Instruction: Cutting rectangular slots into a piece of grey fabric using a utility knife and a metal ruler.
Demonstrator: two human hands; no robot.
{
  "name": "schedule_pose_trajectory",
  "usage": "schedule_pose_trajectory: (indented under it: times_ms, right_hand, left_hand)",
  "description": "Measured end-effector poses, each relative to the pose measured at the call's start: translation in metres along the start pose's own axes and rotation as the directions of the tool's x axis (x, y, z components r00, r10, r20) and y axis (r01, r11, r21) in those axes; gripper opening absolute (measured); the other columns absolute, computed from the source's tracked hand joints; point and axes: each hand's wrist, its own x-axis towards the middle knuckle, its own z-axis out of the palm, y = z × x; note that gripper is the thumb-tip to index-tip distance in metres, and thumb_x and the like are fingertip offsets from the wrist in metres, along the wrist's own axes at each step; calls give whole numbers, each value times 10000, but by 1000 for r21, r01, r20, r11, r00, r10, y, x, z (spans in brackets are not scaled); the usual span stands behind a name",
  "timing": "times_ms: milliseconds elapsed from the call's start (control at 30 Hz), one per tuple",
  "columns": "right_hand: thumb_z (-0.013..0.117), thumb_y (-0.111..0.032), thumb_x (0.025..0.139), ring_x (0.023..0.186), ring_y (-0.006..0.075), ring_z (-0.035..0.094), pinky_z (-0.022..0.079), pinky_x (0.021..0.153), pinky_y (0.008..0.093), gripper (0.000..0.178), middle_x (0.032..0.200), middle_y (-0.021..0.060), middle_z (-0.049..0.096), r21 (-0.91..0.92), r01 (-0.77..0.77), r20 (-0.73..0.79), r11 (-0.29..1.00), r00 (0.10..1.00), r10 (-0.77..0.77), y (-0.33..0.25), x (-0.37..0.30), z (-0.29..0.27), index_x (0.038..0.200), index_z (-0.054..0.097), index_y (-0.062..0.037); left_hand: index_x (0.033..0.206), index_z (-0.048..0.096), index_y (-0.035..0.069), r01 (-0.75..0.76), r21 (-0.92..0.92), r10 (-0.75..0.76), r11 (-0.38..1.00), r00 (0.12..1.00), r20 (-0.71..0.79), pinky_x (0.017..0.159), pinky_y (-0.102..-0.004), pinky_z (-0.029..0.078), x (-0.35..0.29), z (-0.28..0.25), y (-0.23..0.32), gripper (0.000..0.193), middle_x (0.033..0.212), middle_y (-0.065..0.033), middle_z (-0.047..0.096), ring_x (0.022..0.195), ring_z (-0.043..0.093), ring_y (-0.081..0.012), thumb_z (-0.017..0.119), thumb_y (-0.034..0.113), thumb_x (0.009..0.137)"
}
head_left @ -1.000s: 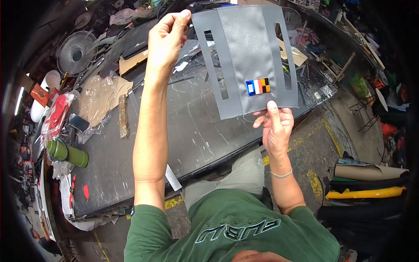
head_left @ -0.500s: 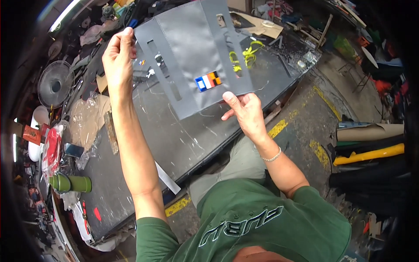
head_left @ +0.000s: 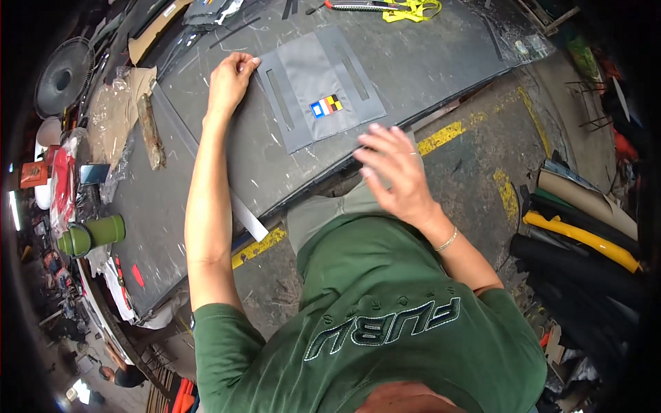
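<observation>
head view: the grey slotted panel [head_left: 320,86] lay flat on the dark surface [head_left: 206,165]. my left hand [head_left: 231,79] pinched its corner; my right hand [head_left: 392,172] hovered spread, empty, near its lower edge. laying down looked done, smoothing probably remained.

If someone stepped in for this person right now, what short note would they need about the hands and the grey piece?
Left hand: fingers pinching the far left corner of the flat grey slotted fabric panel with a small multicoloured patch.
Right hand: open, fingers spread, above the table's near edge, holding nothing.
Panel: lying flat on the dark scuffed worktable, patch side up.
Nearby: yellow-handled scissors at the far edge, green cylindrical flask to the left.
Done: panel laid on the table. Left: right hand not on it yet.
</observation>
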Motion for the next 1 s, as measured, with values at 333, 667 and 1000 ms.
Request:
schedule_pose_trajectory:
  times_ms: [333, 667, 1000]
  right_hand:
    - [772, -306, 877, 1434, 276, 475, 247, 1208, 524, 527, 1478, 38, 578, -69, 121, 225, 990, 969, -103, -8, 21, 61, 1362, 649, -140]
    - [570, -466, 1008, 1314, 172, 563, 219, 1177, 402, 416, 1365, -58, 681, -285, 261, 149, 922, 962, -227, 13, 11, 81, 1319, 697, -220]
    - [510, -494, 1016, 1286, 159, 569, 194, 1188, 405, 419, 1321, -65, 701, -320, 306, 178, 897, 949, -260, 13, 11, 80, 1247, 738, -229]
  left_hand:
    - [1431, 590, 210, -498, 234, 487, 835, 867, 108, 1188, -529, 297, -13, 5, -40, 424, 1383, -90, 564, 1361, 483, -285, 480, 419, 1079]
    - [1348, 574, 37, -456, 183, 456, 871, 889, 43, 1091, -456, 381, -11, -5, -12, 406, 1305, -193, 557, 1262, 517, -340, 594, 287, 1028]
    - [1427, 513, 40, -344, 145, 330, 928, 937, 114, 1208, -554, 277, -12, -3, -26, 517, 1490, -249, 477, 1446, 399, -421, 621, 322, 1007]
